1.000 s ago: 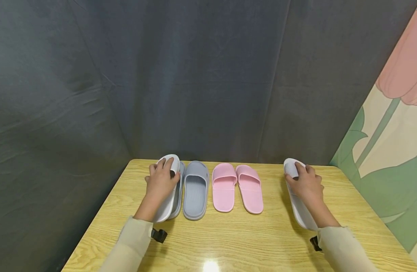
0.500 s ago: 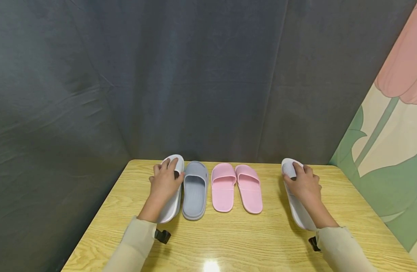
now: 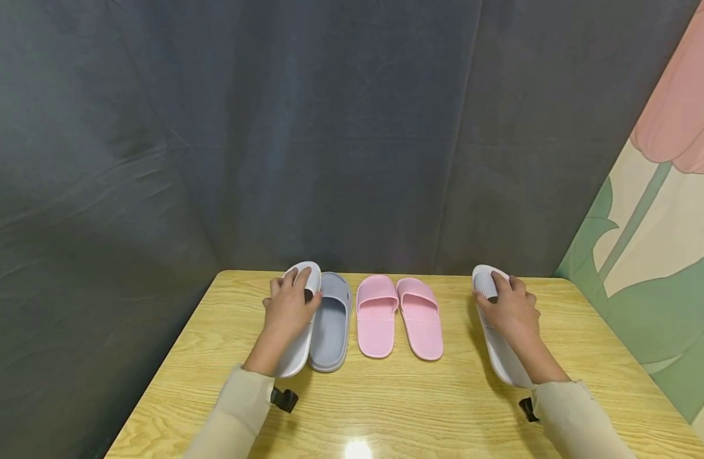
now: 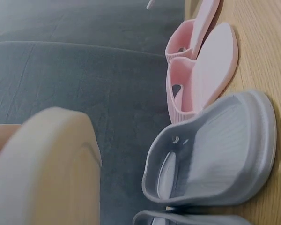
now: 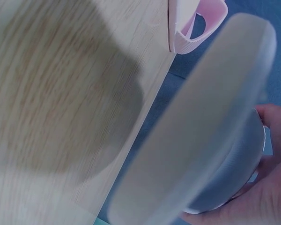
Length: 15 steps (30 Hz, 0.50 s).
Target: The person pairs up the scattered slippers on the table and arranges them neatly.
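My left hand (image 3: 287,309) grips a white slipper (image 3: 295,357) by its strap, fingers over the top and thumb at the inner side. That slipper hangs over the left end of the row and overlaps a grey slipper (image 3: 329,331); a second grey slipper (image 4: 192,219) shows only at the bottom of the left wrist view. My right hand (image 3: 511,312) holds the other white slipper (image 3: 501,354) by its strap, raised, with its shadow on the tabletop in the right wrist view. Two pink slippers (image 3: 377,325) stand side by side between the hands.
A wood-grain table (image 3: 386,408) lies under everything. Behind its far edge hangs a dark grey cloth (image 3: 352,159). At the right is a panel with a painted pink tulip (image 3: 673,121).
The left hand has moved right with its white slipper, which now covers the left grey slipper and reaches the other one. The right hand has shifted slightly left with its slipper.
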Available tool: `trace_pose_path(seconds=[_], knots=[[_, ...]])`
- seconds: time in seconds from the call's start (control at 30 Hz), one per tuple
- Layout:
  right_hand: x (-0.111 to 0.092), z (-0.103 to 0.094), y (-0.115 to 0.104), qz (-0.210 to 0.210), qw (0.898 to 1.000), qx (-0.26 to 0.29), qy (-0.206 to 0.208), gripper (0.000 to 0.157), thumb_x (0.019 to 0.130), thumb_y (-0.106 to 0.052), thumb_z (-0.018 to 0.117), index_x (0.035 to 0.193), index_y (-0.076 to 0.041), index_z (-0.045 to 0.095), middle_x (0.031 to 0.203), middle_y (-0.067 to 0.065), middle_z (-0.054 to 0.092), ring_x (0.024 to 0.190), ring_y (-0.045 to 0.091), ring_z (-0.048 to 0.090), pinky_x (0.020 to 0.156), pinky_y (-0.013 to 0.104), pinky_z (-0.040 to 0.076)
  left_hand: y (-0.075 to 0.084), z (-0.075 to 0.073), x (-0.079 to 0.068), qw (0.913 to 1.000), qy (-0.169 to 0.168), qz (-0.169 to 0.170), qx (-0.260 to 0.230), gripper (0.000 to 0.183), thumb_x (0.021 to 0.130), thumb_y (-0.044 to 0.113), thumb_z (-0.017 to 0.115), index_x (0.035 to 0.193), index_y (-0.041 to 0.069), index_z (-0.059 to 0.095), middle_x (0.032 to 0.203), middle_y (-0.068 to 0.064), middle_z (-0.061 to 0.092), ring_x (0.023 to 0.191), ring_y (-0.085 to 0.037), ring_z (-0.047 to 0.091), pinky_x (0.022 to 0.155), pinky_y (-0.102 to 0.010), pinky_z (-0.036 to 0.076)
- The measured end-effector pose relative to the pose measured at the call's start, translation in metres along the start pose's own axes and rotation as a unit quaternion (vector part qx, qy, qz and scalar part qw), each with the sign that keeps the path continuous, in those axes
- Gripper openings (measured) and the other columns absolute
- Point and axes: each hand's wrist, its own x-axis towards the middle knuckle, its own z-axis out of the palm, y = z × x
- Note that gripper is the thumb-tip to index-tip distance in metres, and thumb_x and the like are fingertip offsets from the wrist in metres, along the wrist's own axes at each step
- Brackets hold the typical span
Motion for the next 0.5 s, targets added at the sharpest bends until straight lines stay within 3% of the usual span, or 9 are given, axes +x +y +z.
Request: trace_pose_path(seconds=[0.5], knots=[[-0.001,0.005,-0.004,-0.001,1.0,0.007,-0.006,0.071,0.098,-0.041,0.057,0.153,-0.001,0.035,0.153,0.039,0.023,0.126,0.068,0.031,0.088,0.076,0.034,0.016,0.008,0.001,0.9999,-0.011,0.007,-0.007,0.063,0.097,0.045,0.063,0.153,0.021,0.045,0.156,-0.014,0.041,0.135,-0.044,0.035,0.088,-0.071,0.042]])
